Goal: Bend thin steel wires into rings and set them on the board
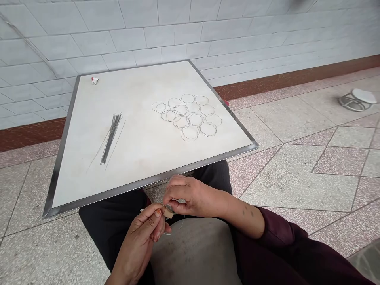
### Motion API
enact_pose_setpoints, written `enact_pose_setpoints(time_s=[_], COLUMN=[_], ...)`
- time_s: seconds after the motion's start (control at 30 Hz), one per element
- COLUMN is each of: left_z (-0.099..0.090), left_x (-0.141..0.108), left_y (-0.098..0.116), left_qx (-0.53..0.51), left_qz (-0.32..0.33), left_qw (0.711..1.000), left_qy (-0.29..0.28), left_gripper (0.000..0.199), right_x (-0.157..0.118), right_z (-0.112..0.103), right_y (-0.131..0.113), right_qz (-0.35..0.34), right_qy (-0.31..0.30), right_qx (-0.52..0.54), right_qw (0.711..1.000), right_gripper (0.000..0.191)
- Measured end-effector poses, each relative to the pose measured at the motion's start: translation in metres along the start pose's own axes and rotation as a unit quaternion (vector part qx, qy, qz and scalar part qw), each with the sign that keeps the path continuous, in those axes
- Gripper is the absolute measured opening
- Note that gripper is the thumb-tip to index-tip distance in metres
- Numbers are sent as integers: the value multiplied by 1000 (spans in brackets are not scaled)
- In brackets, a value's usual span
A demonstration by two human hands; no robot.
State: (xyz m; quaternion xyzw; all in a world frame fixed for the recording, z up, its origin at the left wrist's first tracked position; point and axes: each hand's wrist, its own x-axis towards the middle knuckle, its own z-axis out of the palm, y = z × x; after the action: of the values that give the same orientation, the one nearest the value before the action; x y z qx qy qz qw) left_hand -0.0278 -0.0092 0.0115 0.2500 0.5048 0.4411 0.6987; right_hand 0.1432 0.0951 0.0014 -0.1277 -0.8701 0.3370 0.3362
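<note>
My left hand [145, 227] is closed in a pinch, thumb against fingers, on a small flat tan piece [168, 213] whose material I cannot make out. My right hand [184, 196] meets it from the right, its fingertips closed over the piece's upper end. A thin wire [182, 222] curves out below the fingers in a loose arc, its upper part hidden by my hands. Both hands are over my lap, just off the near edge of the white table [142, 154]. Several wire rings [190, 132] overlap on its right half.
A bundle of straight thin wires [110, 138] lies on the table's left side, with a few strays alongside. A small white and red object [94, 80] sits at the far left corner. The tiled wall [133, 39] stands behind. A round stool [363, 96] is on the floor at far right.
</note>
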Motion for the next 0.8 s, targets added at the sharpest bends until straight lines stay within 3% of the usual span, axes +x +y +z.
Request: enact_pose_setpoints(time_s=[0.4,0.53,0.8], left_z=[-2,-1,1], left_x=[-3,-2,-4], left_y=[2,2,2], left_qx=[-7,-18,-103], left_qz=[-10,-16,-36], left_qw=[1000,1000,994], left_qy=[2,9,-8], left_gripper=[33,22,19], right_x=[-2,-2,-2], right_z=[-3,-3,-2], right_y=[7,9,7], right_qz=[-24,-51,-35], right_qy=[-41,-61,-10], right_qx=[-15,-49,-71], right_qw=[999,996,997], right_gripper=[14,16,12])
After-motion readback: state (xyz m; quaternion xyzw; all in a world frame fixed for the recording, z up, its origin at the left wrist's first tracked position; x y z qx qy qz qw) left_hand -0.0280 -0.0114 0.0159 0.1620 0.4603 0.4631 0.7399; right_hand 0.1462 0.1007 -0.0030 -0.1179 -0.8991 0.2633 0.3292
